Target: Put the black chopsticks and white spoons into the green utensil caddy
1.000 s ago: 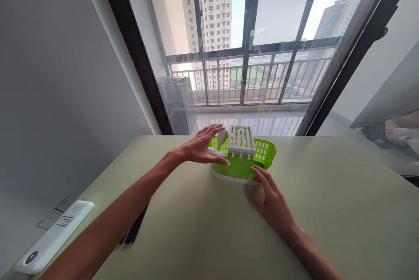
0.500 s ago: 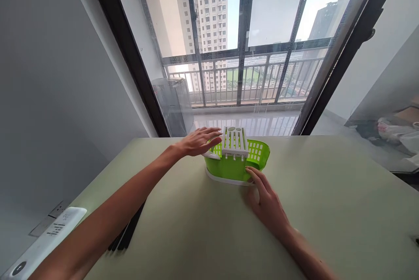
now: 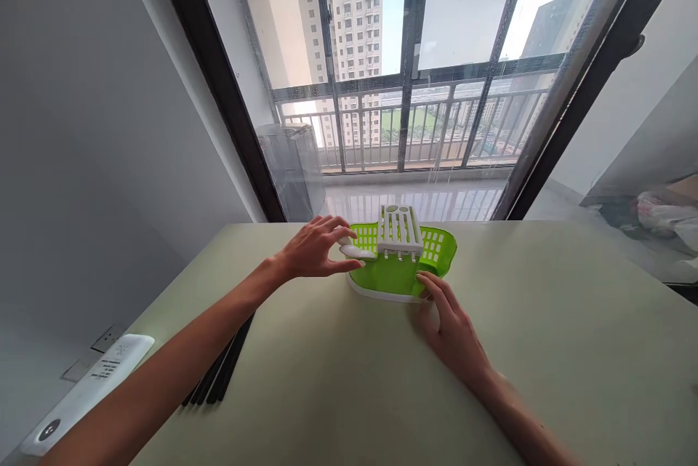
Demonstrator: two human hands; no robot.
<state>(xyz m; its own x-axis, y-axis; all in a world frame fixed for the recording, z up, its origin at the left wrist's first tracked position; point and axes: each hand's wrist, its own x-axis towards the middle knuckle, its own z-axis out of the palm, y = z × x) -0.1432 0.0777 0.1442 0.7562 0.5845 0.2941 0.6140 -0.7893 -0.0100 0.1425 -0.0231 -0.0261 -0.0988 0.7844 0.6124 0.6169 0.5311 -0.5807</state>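
A green utensil basket [image 3: 390, 278] with a white base and slotted sides stands near the far edge of the table. A white slotted rack [image 3: 400, 232] with small hooks is fixed at its middle. At the basket's left end lie white pieces with a rounded spoon shape [image 3: 357, 252]. My left hand [image 3: 313, 246] is around these, thumb below and fingers above, spread apart; I cannot tell whether it touches them. My right hand [image 3: 455, 331] holds the basket's front right corner with curved fingertips; its thumb is partly hidden.
Several black chopsticks [image 3: 221, 371] lie on the pale green table [image 3: 354, 379], partly behind my left forearm. At the left edge rests a long white case [image 3: 90, 393] with a dark oval button. Behind the table is a glass door [image 3: 403, 124] in a dark frame.
My left hand has drawn back to the left from above the basket's rim, and its thumb and fingers have parted around the white pieces. My right hand stays at the basket's corner.
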